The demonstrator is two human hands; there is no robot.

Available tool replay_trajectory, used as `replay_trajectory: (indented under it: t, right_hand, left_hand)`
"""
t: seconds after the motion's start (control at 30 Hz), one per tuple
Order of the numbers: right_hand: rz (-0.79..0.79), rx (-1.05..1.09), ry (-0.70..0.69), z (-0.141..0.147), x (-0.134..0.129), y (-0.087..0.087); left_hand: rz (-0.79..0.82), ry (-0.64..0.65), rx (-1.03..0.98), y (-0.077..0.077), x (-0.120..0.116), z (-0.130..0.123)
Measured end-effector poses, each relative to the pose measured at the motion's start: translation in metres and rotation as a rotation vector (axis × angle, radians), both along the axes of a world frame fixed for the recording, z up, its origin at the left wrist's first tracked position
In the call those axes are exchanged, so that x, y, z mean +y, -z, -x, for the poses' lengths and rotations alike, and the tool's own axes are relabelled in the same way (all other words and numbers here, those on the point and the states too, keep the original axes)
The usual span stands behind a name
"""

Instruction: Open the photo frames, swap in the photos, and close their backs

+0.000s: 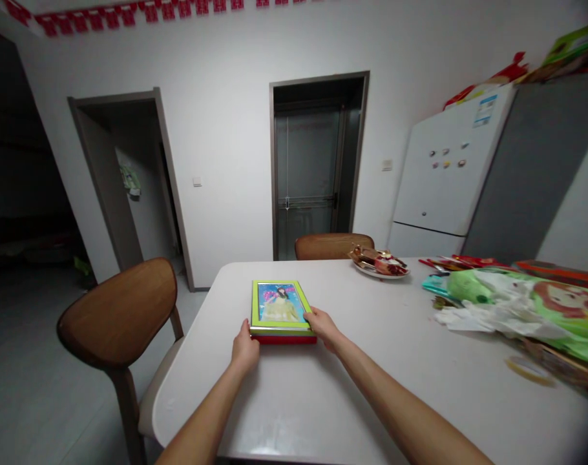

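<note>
A yellow-green picture frame (280, 303) shows a figure in a pale yellow dress on a blue background. Beneath it is a red box or base (284, 339), over the middle of the white table (371, 387). My left hand (245, 347) grips the near left corner, thumb up along the side. On the right edge, my right hand (323, 326) has its thumb on the frame's border and its fingers beneath, mostly hidden. Whether the stack rests on the table or is slightly raised is hard to tell.
A plate of wrapped items (380, 261) stands at the table's far edge. Green and white bags (521, 303) and a tape roll (530, 371) lie on the right. Brown chairs stand at the left (124, 316) and far side (333, 245). A white fridge (449, 161) stands behind.
</note>
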State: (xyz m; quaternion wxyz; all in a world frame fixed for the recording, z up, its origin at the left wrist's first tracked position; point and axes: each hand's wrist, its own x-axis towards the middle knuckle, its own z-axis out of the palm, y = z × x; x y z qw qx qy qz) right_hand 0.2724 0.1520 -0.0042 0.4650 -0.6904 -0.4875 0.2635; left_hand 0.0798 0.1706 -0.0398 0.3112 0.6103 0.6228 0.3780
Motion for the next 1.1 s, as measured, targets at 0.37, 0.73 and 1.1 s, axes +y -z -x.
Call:
replay_trajectory:
  t: [0.37, 0.73, 1.1]
  right_hand:
    - [-0.167, -0.108, 0.042, 0.006, -0.013, -0.018]
    - [-0.668, 0.695, -0.642, 0.088, -0.105, -0.121]
    - [-0.471, 0.953, -0.514, 0.084, -0.095, -0.102]
  left_hand:
    - [-0.085, -0.087, -0.283, -0.041, -0.02, 0.011]
    - [-0.311, 0.632, -1.013, -0.171, -0.118, -0.016]
    - [-0.122, 0.496, -1.127, -0.148, -0.106, -0.012]
